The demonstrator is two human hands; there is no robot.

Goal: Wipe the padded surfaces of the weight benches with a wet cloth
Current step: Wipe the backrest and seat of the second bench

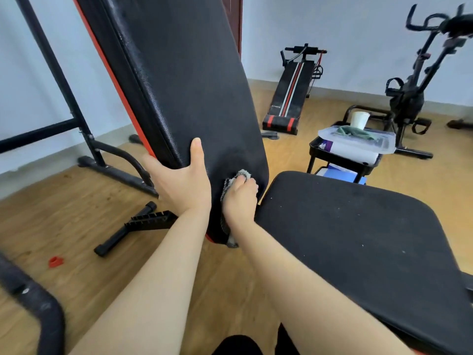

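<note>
left hand [183,183] grips the edge of the back pad [189,80], right hand [239,202] curls its fingers [249,185] on the cloth [243,173]; if that grip slips, the pad may swing.

Single head-worn wide-angle view, looking forward and down

The camera sits above the person's forearms [163,265], which enter from the bottom edge; the tilted backrest pad [189,80] and seat pad [358,239] fill the near field, close up, while the wooden floor [76,213] and far wall [345,34] lie well behind
</note>
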